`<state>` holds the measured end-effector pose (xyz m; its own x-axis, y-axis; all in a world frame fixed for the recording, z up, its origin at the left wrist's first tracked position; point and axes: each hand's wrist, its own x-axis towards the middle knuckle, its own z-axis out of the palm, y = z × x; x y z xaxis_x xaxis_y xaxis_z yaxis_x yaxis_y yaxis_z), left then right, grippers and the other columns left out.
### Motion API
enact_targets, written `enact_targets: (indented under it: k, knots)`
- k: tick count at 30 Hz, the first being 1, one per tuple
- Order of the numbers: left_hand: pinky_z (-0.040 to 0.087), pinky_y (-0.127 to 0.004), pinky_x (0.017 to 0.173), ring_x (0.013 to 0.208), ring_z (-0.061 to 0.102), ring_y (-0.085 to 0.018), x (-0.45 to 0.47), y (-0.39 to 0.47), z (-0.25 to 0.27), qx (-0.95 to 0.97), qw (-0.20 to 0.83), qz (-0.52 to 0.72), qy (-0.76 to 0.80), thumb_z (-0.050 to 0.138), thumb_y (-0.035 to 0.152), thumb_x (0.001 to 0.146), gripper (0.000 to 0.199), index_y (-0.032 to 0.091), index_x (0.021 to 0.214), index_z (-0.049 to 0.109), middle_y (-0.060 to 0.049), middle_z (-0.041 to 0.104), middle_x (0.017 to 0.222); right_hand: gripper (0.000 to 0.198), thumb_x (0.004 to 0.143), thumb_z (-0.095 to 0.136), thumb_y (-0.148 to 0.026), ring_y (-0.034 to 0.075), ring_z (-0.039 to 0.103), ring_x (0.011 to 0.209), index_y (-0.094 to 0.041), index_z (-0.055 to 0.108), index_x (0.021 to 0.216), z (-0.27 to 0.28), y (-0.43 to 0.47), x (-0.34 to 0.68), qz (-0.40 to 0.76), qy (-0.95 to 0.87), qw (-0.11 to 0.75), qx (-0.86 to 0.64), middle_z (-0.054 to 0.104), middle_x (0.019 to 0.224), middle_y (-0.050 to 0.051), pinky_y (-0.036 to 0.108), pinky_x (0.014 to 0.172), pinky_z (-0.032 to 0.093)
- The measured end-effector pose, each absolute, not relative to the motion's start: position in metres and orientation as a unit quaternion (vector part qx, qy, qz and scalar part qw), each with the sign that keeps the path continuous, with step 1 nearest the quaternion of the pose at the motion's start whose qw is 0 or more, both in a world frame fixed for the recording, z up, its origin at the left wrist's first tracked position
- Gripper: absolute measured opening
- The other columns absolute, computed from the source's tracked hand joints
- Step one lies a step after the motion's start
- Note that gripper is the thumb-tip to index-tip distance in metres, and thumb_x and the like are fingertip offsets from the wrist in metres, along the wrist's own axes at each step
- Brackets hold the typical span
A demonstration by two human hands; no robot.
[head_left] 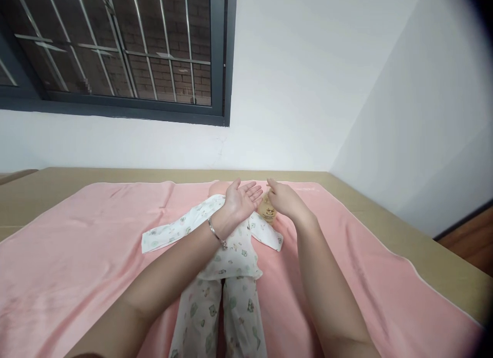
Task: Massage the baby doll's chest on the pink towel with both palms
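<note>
A doll's round pinkish head shows above a white printed long-sleeved top, which lies spread out with matching trousers below it. My left hand is over the top's upper part, palm up, fingers stretched out and nothing in it. Just right of it, my right hand has its fingers curled at the upper part of a yellowish bottle with a face-like print. Those fingers hide the bottle's top. The bottle is beside the top's right-hand sleeve.
A pink blanket with some folds lies under the clothes, on a tan surface. Behind it rises a white wall with a dark-framed barred window at upper left. A brown wooden panel is at the right edge.
</note>
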<state>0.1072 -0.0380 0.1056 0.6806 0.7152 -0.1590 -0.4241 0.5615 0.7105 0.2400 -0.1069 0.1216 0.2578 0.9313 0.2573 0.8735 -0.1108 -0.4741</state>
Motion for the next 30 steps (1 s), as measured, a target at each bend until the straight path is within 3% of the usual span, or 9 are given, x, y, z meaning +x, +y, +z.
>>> enact_targets:
  k: [4, 13, 22, 30]
  knots:
    - [0.053, -0.033, 0.094, 0.134, 0.045, -0.025, 0.115, -0.034, 0.104, 0.284, 0.874, 0.328, 0.218, 0.026, 0.053, 0.092, 0.069, 0.007, 0.141, 0.037, -0.021, 0.040, 0.148, 0.054, 0.086, 0.033, -0.013, 0.021, 0.051, 0.127, -0.008, 0.049, 0.137, 0.116, -0.101, 0.246, 0.046, -0.573, 0.317, -0.754, 0.054, 0.138, 0.013, 0.031, 0.104, 0.040]
    - [0.050, -0.036, 0.099, 0.129, 0.051, -0.024, 0.106, -0.033, 0.091, 0.302, 0.882, 0.292, 0.215, 0.028, 0.058, 0.089, 0.067, 0.012, 0.134, 0.046, -0.018, 0.043, 0.146, 0.051, 0.084, 0.036, -0.016, 0.022, 0.054, 0.125, -0.019, 0.060, 0.129, 0.116, -0.098, 0.244, -0.011, -0.550, 0.261, -0.793, 0.060, 0.132, 0.005, 0.033, 0.101, 0.043]
    - [0.044, -0.047, 0.105, 0.125, 0.055, -0.027, 0.050, -0.051, 0.100, 0.401, 0.843, 0.222, 0.283, 0.035, 0.049, 0.086, 0.045, 0.018, 0.101, 0.064, -0.017, 0.062, 0.128, 0.052, 0.085, 0.035, -0.013, 0.028, 0.058, 0.118, -0.016, 0.055, 0.133, 0.110, -0.090, 0.223, -0.076, -0.532, 0.184, -0.823, 0.057, 0.134, 0.013, 0.038, 0.090, 0.048]
    - [0.045, -0.048, 0.104, 0.128, 0.052, -0.029, 0.012, -0.062, 0.117, 0.406, 0.837, 0.237, 0.283, 0.031, 0.046, 0.088, 0.047, 0.017, 0.112, 0.060, -0.017, 0.058, 0.133, 0.048, 0.085, 0.038, -0.021, 0.028, 0.061, 0.112, -0.020, 0.059, 0.129, 0.111, -0.094, 0.223, -0.072, -0.524, 0.179, -0.830, 0.064, 0.125, 0.010, 0.037, 0.086, 0.048]
